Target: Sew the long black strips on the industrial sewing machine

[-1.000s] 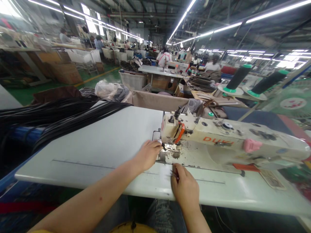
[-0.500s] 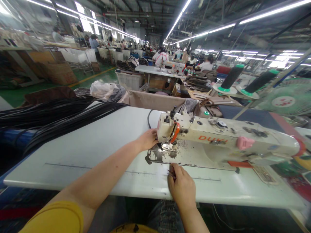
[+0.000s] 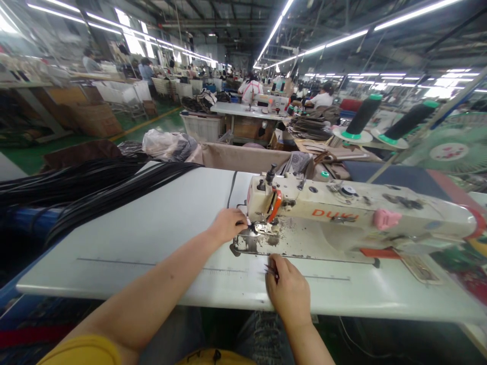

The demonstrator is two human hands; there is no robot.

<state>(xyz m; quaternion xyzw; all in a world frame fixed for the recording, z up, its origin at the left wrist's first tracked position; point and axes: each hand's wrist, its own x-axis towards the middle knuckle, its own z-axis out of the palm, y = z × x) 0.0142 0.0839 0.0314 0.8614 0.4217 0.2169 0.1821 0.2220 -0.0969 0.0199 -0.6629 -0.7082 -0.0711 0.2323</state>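
Observation:
My left hand (image 3: 228, 225) is closed at the left of the needle area on the sewing machine (image 3: 304, 203), its fingertips pinched beside the presser foot (image 3: 262, 228). A narrow black strip (image 3: 232, 188) runs from behind that hand toward the table's far edge; the fingers hide the part they pinch. Close to the front edge, my right hand (image 3: 289, 291) rests on the white table (image 3: 152, 223), curled round small dark thread snips (image 3: 271, 271). Their pointed tips stick out leftward, and the palm covers the rest.
A heap of long black strips (image 3: 114, 187) lies over the table's left end. Two black thread cones (image 3: 363, 116) stand behind the machine, near a green fan (image 3: 449, 149). A beige fabric-lined bin (image 3: 243, 157) sits beyond the far edge. Other people work farther back.
My left hand has shifted slightly left and down from the machine head, and the black strip behind it has straightened. My right hand keeps the snips in nearly the same place.

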